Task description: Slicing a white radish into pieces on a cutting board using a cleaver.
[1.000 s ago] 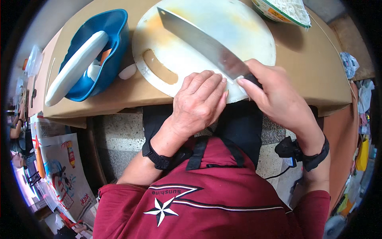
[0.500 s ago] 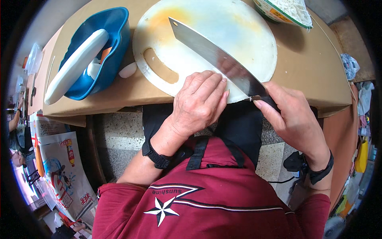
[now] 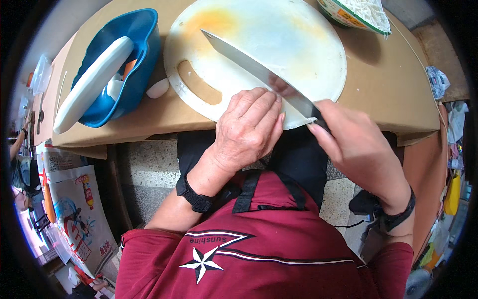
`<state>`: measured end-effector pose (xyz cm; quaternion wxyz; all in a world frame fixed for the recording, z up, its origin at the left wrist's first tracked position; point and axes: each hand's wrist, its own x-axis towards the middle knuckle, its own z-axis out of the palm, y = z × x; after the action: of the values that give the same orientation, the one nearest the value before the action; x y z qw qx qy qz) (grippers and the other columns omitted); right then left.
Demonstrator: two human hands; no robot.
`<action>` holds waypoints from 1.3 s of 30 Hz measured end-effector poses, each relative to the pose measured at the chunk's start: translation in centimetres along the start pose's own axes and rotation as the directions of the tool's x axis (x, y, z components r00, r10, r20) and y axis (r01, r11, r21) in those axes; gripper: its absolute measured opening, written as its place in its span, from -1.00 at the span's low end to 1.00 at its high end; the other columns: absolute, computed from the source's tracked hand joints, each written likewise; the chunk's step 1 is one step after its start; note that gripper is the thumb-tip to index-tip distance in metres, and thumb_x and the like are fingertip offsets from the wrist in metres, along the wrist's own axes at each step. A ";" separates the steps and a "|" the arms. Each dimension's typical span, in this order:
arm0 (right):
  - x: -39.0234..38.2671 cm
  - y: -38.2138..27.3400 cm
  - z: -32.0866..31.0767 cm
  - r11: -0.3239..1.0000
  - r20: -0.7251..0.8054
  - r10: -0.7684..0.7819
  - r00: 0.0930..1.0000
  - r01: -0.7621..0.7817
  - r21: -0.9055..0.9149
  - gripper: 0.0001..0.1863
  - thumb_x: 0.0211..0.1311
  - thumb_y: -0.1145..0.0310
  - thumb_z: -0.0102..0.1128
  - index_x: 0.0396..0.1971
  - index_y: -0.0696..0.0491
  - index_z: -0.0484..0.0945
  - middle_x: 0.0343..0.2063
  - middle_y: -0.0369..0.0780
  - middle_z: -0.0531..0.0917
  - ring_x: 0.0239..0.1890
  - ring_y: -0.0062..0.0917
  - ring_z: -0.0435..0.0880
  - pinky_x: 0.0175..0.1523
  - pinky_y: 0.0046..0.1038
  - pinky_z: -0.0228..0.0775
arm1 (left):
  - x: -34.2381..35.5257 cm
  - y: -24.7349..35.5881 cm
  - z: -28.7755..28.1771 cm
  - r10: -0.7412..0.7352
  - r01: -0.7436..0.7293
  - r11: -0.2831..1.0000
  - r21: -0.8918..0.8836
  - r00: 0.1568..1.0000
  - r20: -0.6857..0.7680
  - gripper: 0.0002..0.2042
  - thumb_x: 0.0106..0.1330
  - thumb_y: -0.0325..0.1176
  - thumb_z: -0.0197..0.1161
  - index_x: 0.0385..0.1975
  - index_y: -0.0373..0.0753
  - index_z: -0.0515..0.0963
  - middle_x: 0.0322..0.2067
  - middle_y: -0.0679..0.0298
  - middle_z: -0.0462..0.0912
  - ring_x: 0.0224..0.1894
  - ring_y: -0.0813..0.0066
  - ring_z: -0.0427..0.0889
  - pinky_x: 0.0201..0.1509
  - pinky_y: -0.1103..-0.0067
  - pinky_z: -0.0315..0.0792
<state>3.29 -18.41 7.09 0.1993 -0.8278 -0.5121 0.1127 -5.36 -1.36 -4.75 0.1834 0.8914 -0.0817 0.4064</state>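
My right hand (image 3: 359,149) grips the handle of a large cleaver (image 3: 259,74), whose blade lies slanted across the round white cutting board (image 3: 298,40). Fingers curled, my left hand (image 3: 246,130) rests on the board's near edge and touches the blade's side. Whatever lies under those fingers is hidden. The board sits on a brown table (image 3: 393,84), and both wrists wear black bands.
A blue bowl (image 3: 132,55) holding a long white radish and orange pieces stands at the left. A small white piece (image 3: 158,88) lies beside the board. A green-rimmed bowl of white shreds (image 3: 361,12) sits at the top right. Printed bags lie on the floor at left.
The cleaver has slid toward me and to the right across the board, and my right hand has drawn back past the table's edge. My left hand has stayed in place.
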 end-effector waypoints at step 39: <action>-2.7 2.6 2.5 0.683 -0.091 -0.443 0.892 0.270 -0.679 -0.68 0.01 0.41 0.17 -0.20 0.21 0.56 -0.54 -0.29 0.43 -0.49 -0.58 0.52 -0.41 -0.55 0.41 | 3.5 2.3 -7.3 -0.007 0.027 0.999 -0.027 0.828 0.560 -0.35 0.28 0.16 0.14 0.19 -0.26 0.42 0.16 0.04 0.45 0.26 0.06 0.40 0.29 0.23 0.26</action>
<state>3.15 -21.34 3.69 -0.0197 -0.7351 -0.6419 -0.2172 -8.83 -0.59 2.92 0.1699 0.9688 -0.1308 0.1244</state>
